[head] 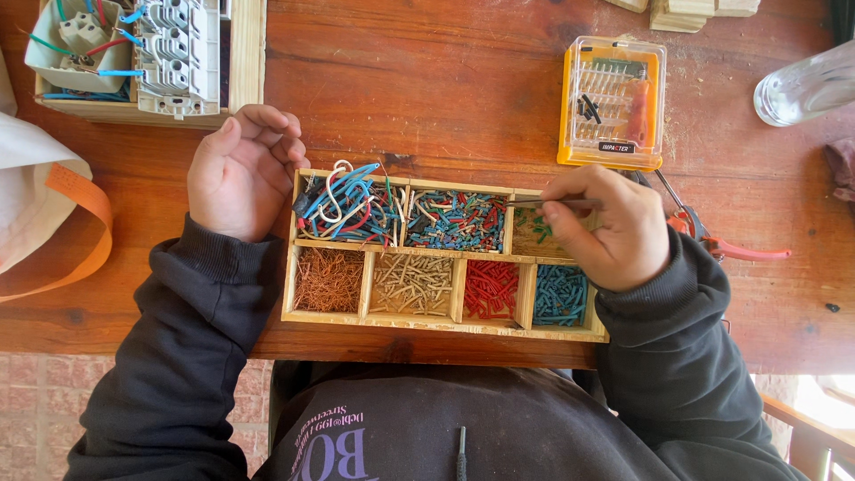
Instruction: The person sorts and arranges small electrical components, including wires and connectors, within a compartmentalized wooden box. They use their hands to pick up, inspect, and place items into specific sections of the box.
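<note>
A dark sweatshirt (427, 436) fills the bottom of the view, its sleeves running up to both hands on a wooden table (445, 98); between them sits a shallow wooden tray (443, 324) split into seven compartments. The right hand (610, 227) is closed in a pinch around a thin pair of tweezers (557, 205), whose tip points left, over the divider between the mixed red-and-blue bits (456, 220) and the upper right compartment holding a few green pieces (541, 233); whether the tip grips anything is too small to tell. The left hand (240, 169) rests loosely curled and empty against the tray's upper left corner, beside a tangle of longer wires (347, 205). The lower row holds copper strands (328, 279), pale bits (411, 284), red bits (491, 289) and blue bits (559, 295). These cut pieces look very light, small and smooth, likely to roll or spring away; each is probably best pinched across its middle. An orange screwdriver case (613, 102) lies beyond the tray; red-handled pliers (739, 251) lie to the right.
</note>
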